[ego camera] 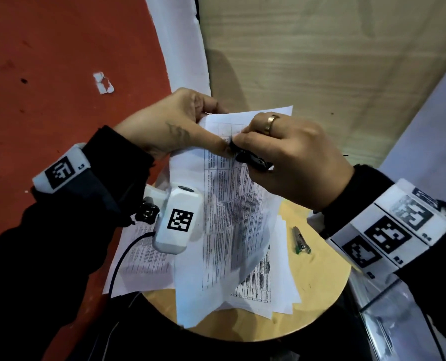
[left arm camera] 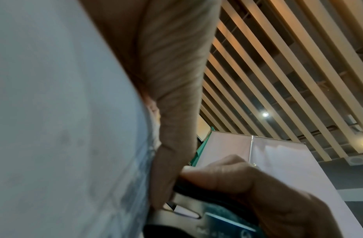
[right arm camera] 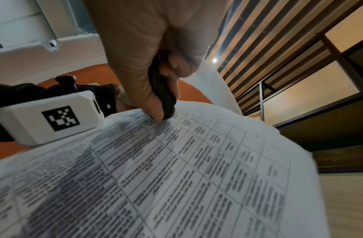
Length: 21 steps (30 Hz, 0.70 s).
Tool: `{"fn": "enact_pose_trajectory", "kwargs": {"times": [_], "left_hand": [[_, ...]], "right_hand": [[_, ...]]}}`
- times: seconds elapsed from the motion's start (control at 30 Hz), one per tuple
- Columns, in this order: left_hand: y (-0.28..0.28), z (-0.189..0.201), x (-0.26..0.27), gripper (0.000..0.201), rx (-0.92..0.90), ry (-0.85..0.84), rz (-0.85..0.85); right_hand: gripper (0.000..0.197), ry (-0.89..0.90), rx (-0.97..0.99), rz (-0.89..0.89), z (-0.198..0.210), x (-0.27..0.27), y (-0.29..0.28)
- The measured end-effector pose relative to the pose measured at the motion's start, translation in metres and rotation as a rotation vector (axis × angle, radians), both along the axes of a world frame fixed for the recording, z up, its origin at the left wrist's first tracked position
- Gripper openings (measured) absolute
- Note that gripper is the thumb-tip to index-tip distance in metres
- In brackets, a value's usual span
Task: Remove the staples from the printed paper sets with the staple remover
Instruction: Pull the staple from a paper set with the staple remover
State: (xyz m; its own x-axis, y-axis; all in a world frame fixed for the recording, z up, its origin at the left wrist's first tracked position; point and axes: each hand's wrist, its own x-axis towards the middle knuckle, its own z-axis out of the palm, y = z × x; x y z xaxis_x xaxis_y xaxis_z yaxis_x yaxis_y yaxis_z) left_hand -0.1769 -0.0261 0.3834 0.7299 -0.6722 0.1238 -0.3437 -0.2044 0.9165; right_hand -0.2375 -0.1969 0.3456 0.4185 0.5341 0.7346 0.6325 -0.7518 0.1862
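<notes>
A pen (ego camera: 302, 241) and loose sheets (ego camera: 266, 287) are lying on the round stool (ego camera: 320, 295). Above them, the right hand (ego camera: 294, 162) is squeezing the black remover (ego camera: 250, 157) against the paper set (ego camera: 232, 204), whose top corner the left hand (ego camera: 169, 126) is pinching.

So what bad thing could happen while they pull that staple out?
The paper set is held up off the stool, and the left hand only pinches its top corner, so it might tear when the staple remover in the right hand pulls. The left thumb sits close and could get nipped.
</notes>
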Motion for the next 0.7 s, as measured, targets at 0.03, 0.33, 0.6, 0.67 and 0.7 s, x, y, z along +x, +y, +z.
{"fn": "enact_pose_trajectory", "kwargs": {"times": [0.03,0.33,0.6,0.67,0.7], "left_hand": [[0.0,0.0,0.0,0.047,-0.001,-0.003,-0.001],[-0.004,-0.007,0.005,0.036,0.018,-0.019,-0.003],[-0.003,-0.01,0.008,0.032,-0.053,-0.012,-0.033],[-0.004,-0.013,0.007,0.033,-0.066,-0.026,-0.02],[-0.004,-0.014,0.007,0.032,-0.086,-0.025,-0.014]], "right_hand": [[0.017,-0.002,-0.003,-0.003,0.001,0.0,0.0],[0.024,0.047,-0.048,-0.034,0.004,0.0,0.001],[0.022,0.063,0.131,-0.012,-0.001,0.001,-0.007],[0.021,0.089,0.21,-0.006,-0.006,0.001,-0.008],[0.022,0.115,0.249,0.004,-0.007,0.001,-0.009]]}}
